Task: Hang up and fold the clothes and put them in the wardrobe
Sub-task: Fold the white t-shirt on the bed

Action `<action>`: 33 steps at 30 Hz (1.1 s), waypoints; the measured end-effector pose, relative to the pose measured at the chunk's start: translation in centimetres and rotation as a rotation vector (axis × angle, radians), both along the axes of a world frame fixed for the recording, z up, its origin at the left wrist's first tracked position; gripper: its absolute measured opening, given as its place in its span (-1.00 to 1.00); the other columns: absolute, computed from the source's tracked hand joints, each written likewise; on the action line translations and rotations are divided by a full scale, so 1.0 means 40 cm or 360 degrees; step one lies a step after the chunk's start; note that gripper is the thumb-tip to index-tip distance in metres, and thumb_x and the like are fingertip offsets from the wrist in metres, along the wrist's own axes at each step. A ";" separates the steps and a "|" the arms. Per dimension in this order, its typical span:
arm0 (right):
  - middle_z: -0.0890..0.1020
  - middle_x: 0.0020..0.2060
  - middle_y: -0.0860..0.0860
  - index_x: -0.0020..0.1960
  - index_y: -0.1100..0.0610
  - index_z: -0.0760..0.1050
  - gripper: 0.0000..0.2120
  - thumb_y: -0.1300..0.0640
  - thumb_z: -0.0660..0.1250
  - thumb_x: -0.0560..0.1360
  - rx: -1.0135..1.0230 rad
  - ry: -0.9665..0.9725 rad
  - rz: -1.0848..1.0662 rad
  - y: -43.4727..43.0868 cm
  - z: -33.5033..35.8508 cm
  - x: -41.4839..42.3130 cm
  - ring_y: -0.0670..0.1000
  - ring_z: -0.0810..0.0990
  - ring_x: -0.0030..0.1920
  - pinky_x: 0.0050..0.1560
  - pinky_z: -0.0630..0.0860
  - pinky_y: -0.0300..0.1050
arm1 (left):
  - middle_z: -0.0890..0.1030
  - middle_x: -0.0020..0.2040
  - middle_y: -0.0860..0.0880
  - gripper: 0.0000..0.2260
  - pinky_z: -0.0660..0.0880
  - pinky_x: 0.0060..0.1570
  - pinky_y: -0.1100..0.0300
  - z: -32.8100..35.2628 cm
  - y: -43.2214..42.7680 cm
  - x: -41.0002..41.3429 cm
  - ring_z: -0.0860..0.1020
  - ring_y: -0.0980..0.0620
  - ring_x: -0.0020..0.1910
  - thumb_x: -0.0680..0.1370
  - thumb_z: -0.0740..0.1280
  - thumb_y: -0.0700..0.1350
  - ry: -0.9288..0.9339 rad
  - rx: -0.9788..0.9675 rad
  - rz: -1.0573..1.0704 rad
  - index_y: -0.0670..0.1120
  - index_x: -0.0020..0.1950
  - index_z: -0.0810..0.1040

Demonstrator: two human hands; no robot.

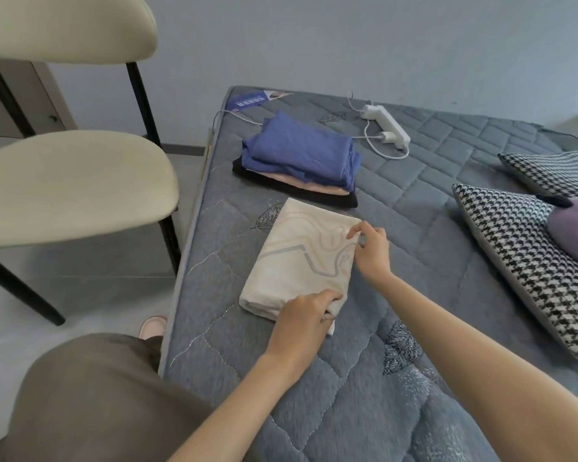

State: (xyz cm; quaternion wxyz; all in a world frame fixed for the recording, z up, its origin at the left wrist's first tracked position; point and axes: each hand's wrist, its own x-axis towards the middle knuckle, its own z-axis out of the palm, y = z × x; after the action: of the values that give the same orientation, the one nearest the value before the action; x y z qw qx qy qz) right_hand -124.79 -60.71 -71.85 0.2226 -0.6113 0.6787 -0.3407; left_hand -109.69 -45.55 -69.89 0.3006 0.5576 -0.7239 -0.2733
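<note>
Cream folded cloth [297, 258] on bed [441, 268] | long side runs 7 to 1 o'clock | left hand [306, 315] pinches near corner | right hand [371, 248] pinches far corner | folded pile [301, 161] at 12 o'clock

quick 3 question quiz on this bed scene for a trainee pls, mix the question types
1. True or false: the left hand and the right hand each hold a corner of the cream folded cloth.
2. Which colour lies on top of the stack of folded clothes? A black, B blue, C pink.
3. Fill the gap: the white power strip lies on the ____.

Key: 1 true; 2 B; 3 mattress.
</note>
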 end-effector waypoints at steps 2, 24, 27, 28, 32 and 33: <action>0.49 -0.01 0.03 -0.09 0.07 0.47 -0.72 0.41 0.15 0.52 0.0116 -0.0074 -0.0059 -0.006 -0.004 0.000 0.01 0.50 -0.09 -0.15 0.46 -0.16 | 0.61 0.18 -0.01 -0.64 0.43 0.04 0.14 -0.018 0.000 0.003 0.55 -0.01 0.12 0.58 0.24 -0.23 -0.0056 0.0002 -0.0071 -0.03 0.37 0.46; 0.37 0.32 0.12 0.39 0.12 0.25 -0.65 0.25 0.11 0.61 0.0333 -0.0291 -0.0261 0.023 -0.018 0.057 0.09 0.41 0.18 0.14 0.39 -0.03 | 0.62 0.21 -0.01 -0.64 0.43 0.19 -0.29 -0.049 0.011 0.077 0.57 -0.09 0.22 0.51 0.25 0.18 -0.0898 -0.0372 -0.0183 0.09 0.21 0.62; 0.32 0.37 0.07 0.39 0.07 0.34 -0.52 0.37 0.11 0.52 0.0059 0.0167 -0.0135 0.027 -0.002 0.069 0.12 0.23 0.33 0.27 0.29 -0.03 | 0.41 0.44 -0.06 -0.59 0.11 0.48 -0.08 -0.050 -0.004 0.093 0.32 -0.10 0.46 0.65 0.07 0.09 -0.0695 -0.0282 -0.0077 -0.01 0.43 0.42; 0.36 0.36 0.04 0.38 0.07 0.39 -0.52 0.37 0.12 0.51 -0.0051 0.0246 -0.0043 0.028 0.007 0.078 0.10 0.24 0.33 0.29 0.27 -0.06 | 0.26 0.52 -0.05 -0.58 -0.05 0.52 0.04 -0.052 -0.013 0.097 0.16 -0.06 0.53 0.67 0.01 0.04 -0.0664 -0.0254 0.0010 -0.05 0.51 0.26; 0.51 0.32 0.03 0.35 0.11 0.47 -0.61 0.33 0.15 0.57 -0.0296 0.0410 0.0495 0.020 0.042 0.135 0.06 0.39 0.34 0.35 0.23 -0.13 | -0.11 0.58 -0.11 -0.50 -0.22 0.50 0.17 -0.048 -0.055 0.102 -0.16 -0.02 0.56 0.68 -0.11 -0.01 -0.0532 -0.0071 0.0325 -0.18 0.57 -0.12; 0.52 0.32 0.04 0.36 0.12 0.47 -0.62 0.32 0.15 0.58 -0.0313 0.0466 0.0622 0.018 0.045 0.151 0.06 0.41 0.34 0.36 0.23 -0.13 | -0.14 0.58 -0.14 -0.48 -0.21 0.51 0.16 -0.043 -0.065 0.099 -0.18 -0.04 0.55 0.68 -0.11 -0.01 -0.0511 -0.0015 0.0362 -0.21 0.56 -0.16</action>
State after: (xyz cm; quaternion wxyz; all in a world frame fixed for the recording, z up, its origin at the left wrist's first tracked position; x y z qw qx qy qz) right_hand -118.75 -60.00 -70.05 0.1230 -0.7922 0.5366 -0.2634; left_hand -105.73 -48.14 -71.60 0.2127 0.6710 -0.6960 -0.1417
